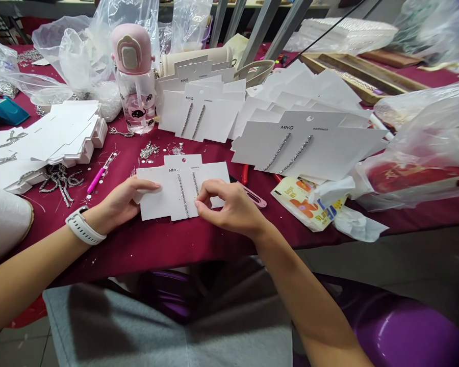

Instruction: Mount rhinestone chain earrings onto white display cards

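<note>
A white earring card (158, 202) marked MNG lies near the table's front edge, with two sparkling chain strips on it. My left hand (119, 200) grips the card's left end, thumb on top and fingers beneath. At the right strip (195, 183), my right hand (224, 204) is pinched, thumb and forefinger together over its lower part. The left strip (182, 196) lies uncovered along the card. Whatever is between my right fingertips is too small to make out.
Stacked cards (67, 130) and a pink pen-like tool (95, 181) are on the left. A pink-capped bottle (135, 81) stands behind. Finished-looking cards (248, 145), a tissue packet (306, 204) and a pink hair clip (255, 198) lie to the right.
</note>
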A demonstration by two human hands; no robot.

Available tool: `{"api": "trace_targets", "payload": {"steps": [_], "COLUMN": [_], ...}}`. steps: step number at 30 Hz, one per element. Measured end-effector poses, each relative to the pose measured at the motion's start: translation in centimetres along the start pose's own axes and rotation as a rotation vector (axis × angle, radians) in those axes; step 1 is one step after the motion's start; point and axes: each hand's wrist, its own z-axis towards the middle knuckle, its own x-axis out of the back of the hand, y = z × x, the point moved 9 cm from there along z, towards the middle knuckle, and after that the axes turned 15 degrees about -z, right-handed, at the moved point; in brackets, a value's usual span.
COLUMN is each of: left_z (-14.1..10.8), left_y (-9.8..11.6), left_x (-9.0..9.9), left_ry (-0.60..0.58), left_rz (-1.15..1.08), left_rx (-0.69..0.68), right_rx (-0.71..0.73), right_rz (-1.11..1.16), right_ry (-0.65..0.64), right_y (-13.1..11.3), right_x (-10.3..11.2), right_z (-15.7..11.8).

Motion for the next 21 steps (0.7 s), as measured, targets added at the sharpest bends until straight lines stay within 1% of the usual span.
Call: {"api": "trace_targets", "payload": {"steps": [10,21], "left_z": [0.03,0.09], "left_y": [-0.09,0.01], "left_x": [0.19,0.15], "left_ry": [0.006,-0.026], "left_rz": [-0.008,0.002], "left_rx": [0.01,-0.002], "right_rx": [0.015,0.018], "right_rz": [0.0,-0.046], "right_ry": [-0.001,-0.029], "right_y": [-0.11,-0.13], "right_x": [-0.05,-0.46], "right_z": [-0.02,0.03]}}
